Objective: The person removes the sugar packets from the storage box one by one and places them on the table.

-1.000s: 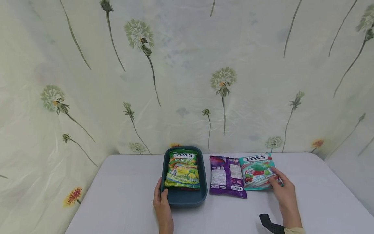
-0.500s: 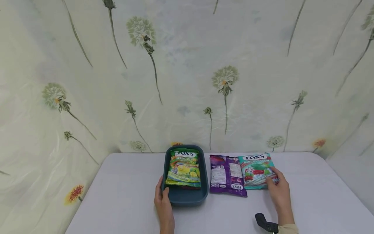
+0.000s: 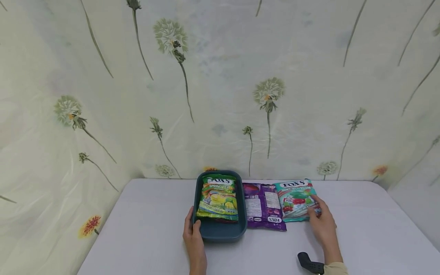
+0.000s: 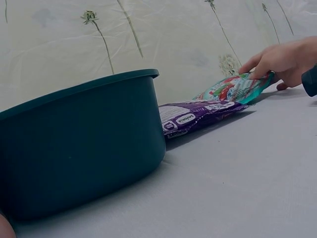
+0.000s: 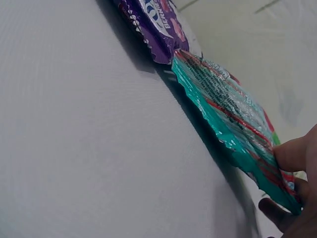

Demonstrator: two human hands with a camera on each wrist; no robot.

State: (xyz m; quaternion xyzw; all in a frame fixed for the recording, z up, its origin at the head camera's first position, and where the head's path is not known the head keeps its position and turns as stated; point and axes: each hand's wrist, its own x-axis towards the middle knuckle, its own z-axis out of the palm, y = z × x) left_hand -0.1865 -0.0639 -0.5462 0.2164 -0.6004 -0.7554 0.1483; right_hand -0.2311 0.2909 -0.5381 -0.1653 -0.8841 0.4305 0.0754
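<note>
My left hand [image 3: 195,240] holds the near left corner of a dark teal plastic tub [image 3: 223,235], fingers along its outer side and thumb at the rim. Inside the tub lies a green and yellow candy bag [image 3: 218,198], with a strip of something dark red showing beneath it. A purple candy bag [image 3: 264,206] lies flat against the tub's right side. Next to that lies a turquoise mint candy bag [image 3: 296,200], its left edge touching the purple one. My right hand [image 3: 323,225] pinches its right edge, thumb on top and fingers below, as the right wrist view shows.
A white cloth covers the table [image 3: 148,229]. Behind it hangs a curtain [image 3: 220,95] printed with dandelions. A black wrist strap piece [image 3: 309,263] sticks out beside my right wrist.
My right hand has moved left with the turquoise bag. The purple bag has shifted left too, closing the gap to the tub. My left hand keeps its hold on the tub.
</note>
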